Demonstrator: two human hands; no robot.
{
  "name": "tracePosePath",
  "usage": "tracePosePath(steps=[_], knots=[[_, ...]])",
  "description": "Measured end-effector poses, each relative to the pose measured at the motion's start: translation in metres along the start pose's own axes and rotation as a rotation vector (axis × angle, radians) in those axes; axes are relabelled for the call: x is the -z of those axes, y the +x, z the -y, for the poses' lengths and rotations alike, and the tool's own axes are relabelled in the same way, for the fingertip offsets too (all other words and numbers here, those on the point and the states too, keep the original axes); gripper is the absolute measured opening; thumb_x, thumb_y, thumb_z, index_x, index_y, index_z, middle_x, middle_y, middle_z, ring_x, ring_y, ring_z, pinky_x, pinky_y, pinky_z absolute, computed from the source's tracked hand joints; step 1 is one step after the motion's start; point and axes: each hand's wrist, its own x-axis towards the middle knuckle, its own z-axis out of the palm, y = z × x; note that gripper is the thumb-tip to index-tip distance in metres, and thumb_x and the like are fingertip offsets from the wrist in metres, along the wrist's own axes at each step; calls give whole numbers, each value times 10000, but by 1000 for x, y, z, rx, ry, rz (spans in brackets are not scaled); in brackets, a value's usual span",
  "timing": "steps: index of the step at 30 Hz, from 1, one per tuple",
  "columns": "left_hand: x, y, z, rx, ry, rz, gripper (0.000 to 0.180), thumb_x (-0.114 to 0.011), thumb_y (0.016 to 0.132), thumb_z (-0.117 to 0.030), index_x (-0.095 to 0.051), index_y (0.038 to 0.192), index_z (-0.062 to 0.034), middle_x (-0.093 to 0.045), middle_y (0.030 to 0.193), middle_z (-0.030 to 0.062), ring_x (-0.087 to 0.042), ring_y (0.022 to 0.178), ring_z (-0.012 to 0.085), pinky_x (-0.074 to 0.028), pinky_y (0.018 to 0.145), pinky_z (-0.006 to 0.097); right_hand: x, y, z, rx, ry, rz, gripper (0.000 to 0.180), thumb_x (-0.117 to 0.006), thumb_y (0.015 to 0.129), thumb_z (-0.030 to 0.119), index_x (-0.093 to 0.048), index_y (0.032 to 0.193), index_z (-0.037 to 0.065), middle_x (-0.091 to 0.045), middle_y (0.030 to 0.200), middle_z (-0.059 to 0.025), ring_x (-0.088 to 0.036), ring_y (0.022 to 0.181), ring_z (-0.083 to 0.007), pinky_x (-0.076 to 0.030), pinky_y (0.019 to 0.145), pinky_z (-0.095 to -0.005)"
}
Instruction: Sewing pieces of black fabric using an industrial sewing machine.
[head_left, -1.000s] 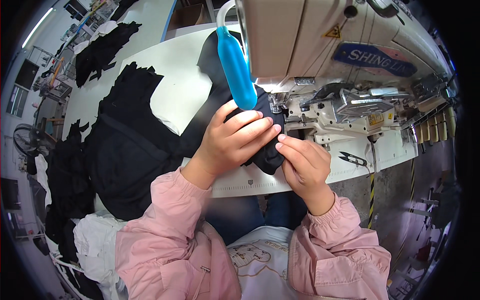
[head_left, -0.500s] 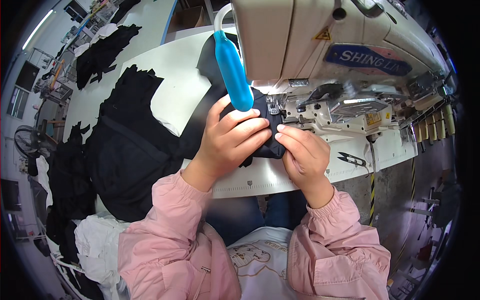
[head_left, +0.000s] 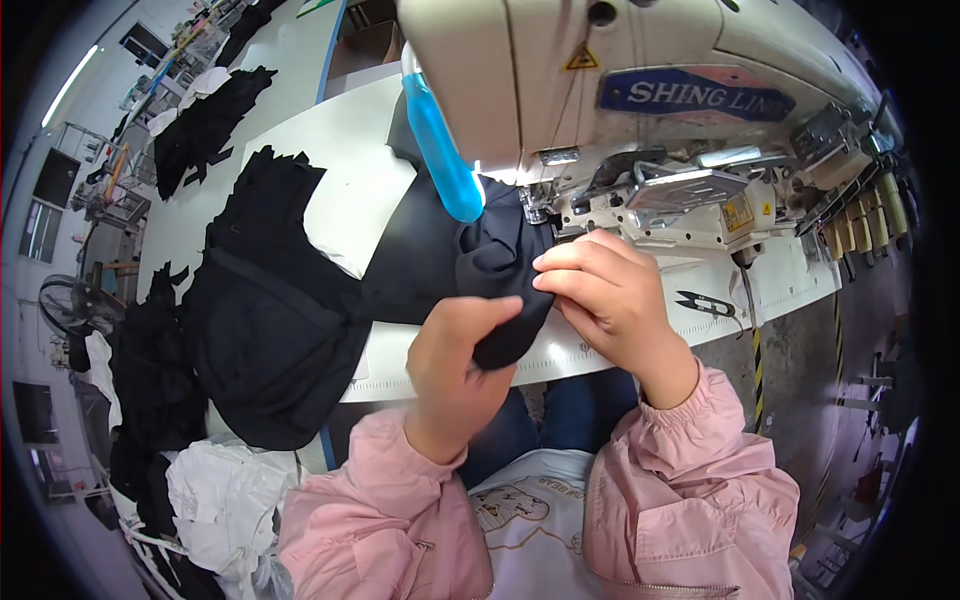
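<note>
Black fabric lies folded on the white sewing table, its far edge at the presser foot of the sewing machine. My right hand pinches the fabric's right edge just in front of the foot, thumb and fingertips together. At the fabric's near left side is my left hand, somewhat blurred. One finger lies over the cloth and the rest of the grip is partly hidden by the fold. A blue-covered lamp arm hangs above the fabric, left of the needle area.
More black cloth pieces are heaped to the left. Small black thread snips lie on the table at right. A white plastic bag stands low on the left. Thread cones line the machine's right end.
My left hand has pulled back from beside the presser foot toward the table's near edge. The fabric now bunches and hangs nearer to me. My right hand stays at its edge. The view has shifted slightly.
</note>
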Motion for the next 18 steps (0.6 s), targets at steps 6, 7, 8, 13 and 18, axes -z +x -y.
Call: tracePosePath(steps=[6,7,8,13,18], knots=[[14,-17,-16,-112,-94,-3,305,-804,778,38,-759,1053,-86,-718,988,84,-695,828,280,-587,728,372,2,8,-4,75,73,28,274,-800,720,13,-725,969,99,-721,999,-11,-701,889,-238,-579,726,-352],[12,-17,-15,-153,-167,47,285,-803,793,25,-754,1053,-84,-723,999,84,-699,841,285,-594,748,377,0,6,-3,77,74,25,274,-800,720,13,-725,969,99,-721,999,-11,-701,889,-238,-579,726,-352],[11,-15,-18,-216,-185,134,201,-716,873,81,-670,1011,-59,-686,1000,120,-680,853,283,-600,793,377,-2,3,-1,54,93,-19,277,-784,717,-10,-723,966,94,-723,996,-18,-709,880,-245,-580,716,-358],[-21,-54,6,-143,-68,-135,291,-597,958,37,-542,1227,-57,-638,1233,153,-635,1120,320,-505,1083,488,-7,-16,12,-82,256,-219,251,-758,768,-65,-741,989,52,-771,1013,-120,-753,849,-267,-593,734,-329],[-53,-40,13,-150,151,-93,431,-741,906,-88,-597,1310,-126,-644,1416,83,-588,1361,299,-220,1298,581,-12,-34,38,-155,318,-313,221,-831,829,-40,-752,1022,32,-780,1033,-145,-755,869,-260,-594,749,-326]])
